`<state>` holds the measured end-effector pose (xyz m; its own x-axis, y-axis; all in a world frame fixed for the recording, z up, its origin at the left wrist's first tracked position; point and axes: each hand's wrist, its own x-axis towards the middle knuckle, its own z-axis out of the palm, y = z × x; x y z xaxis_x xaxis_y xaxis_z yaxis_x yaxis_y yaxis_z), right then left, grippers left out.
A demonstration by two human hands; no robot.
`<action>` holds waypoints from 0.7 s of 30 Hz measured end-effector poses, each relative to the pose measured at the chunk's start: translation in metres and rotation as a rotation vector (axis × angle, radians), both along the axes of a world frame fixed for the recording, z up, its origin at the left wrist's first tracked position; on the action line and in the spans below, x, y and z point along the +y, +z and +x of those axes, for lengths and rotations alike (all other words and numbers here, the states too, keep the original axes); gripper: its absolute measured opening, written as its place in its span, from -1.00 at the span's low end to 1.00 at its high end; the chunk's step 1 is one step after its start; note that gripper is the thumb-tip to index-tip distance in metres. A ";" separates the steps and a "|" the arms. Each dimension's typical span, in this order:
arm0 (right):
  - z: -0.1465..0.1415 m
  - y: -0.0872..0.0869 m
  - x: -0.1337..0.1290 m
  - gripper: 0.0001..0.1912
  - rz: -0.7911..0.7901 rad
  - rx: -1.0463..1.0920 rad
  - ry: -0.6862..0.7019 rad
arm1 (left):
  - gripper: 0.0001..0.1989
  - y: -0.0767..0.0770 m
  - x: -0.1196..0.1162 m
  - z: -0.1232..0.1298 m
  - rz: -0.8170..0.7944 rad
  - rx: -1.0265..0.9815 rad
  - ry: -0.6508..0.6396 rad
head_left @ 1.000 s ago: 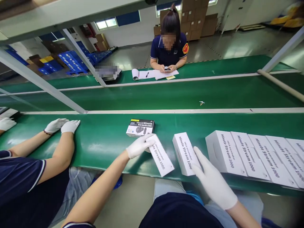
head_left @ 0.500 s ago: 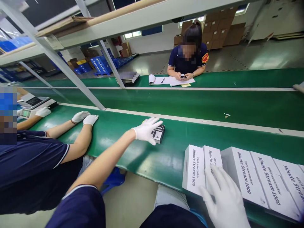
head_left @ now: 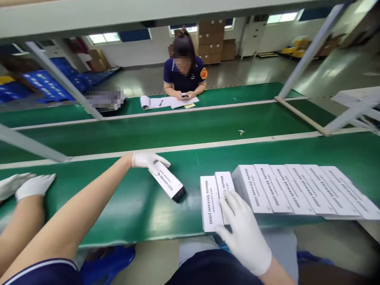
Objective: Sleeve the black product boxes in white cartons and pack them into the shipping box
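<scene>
white boxes (head_left: pixel 276 190), green belt (head_left: pixel 118 198), seemingly black-lettered

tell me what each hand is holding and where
Left hand grips the far end of a tilted white box; right hand rests flat on two boxes, gripping nothing.

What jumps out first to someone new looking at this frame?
The row of white boxes lined up along the near green belt, right of centre. The right hand rests on the row's leftmost boxes, while the left hand grips one box lying apart, angled on the belt.
</scene>
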<state>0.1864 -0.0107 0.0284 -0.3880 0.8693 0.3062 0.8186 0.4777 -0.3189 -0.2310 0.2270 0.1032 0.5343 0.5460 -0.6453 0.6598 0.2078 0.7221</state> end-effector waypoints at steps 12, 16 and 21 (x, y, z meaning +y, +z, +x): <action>-0.022 0.011 0.021 -0.28 -0.012 -0.073 0.037 | -0.49 -0.081 -0.094 0.127 0.457 -0.427 0.503; -0.020 0.027 0.025 -0.37 -0.063 -0.015 0.073 | -0.61 -0.077 -0.110 0.142 0.588 -0.361 0.594; 0.035 0.050 0.061 -0.53 -0.046 0.036 -0.027 | -0.55 -0.042 -0.150 0.150 0.935 0.029 0.341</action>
